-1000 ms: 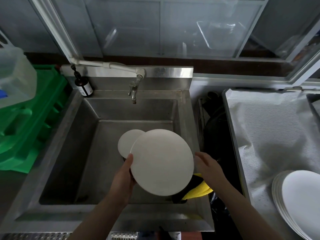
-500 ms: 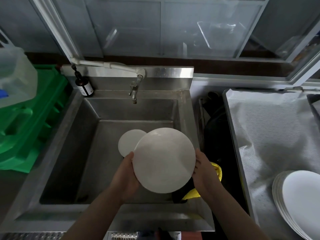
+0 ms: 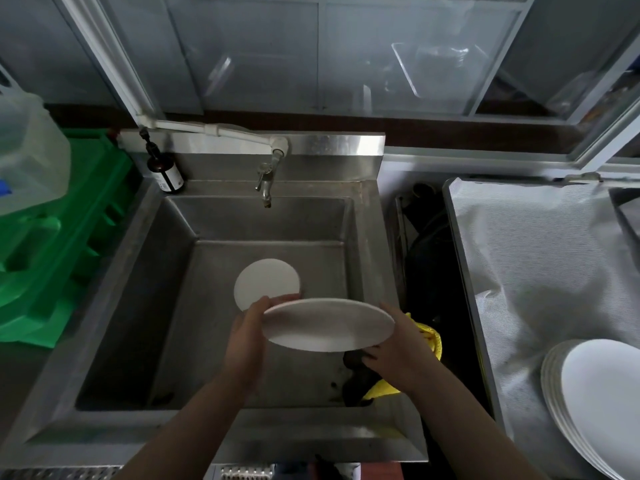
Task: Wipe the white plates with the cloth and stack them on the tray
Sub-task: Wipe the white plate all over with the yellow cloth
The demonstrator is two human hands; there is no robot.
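A steel sink is filling the middle, and one white plate is lying flat on its floor. A brown bottle is standing on the back ledge at the left corner, left of the tap. To the right, a tray — lined with a white mat — is carrying a stack of white plates at its near right corner. Green crates are sitting left of the sink.

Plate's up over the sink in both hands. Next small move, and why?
Probably wipe it with the yellow cloth under the right hand. The held plate is gripped at opposite rims, left hand on the other, tilted nearly flat over the sink; the stack on the tray comes after.
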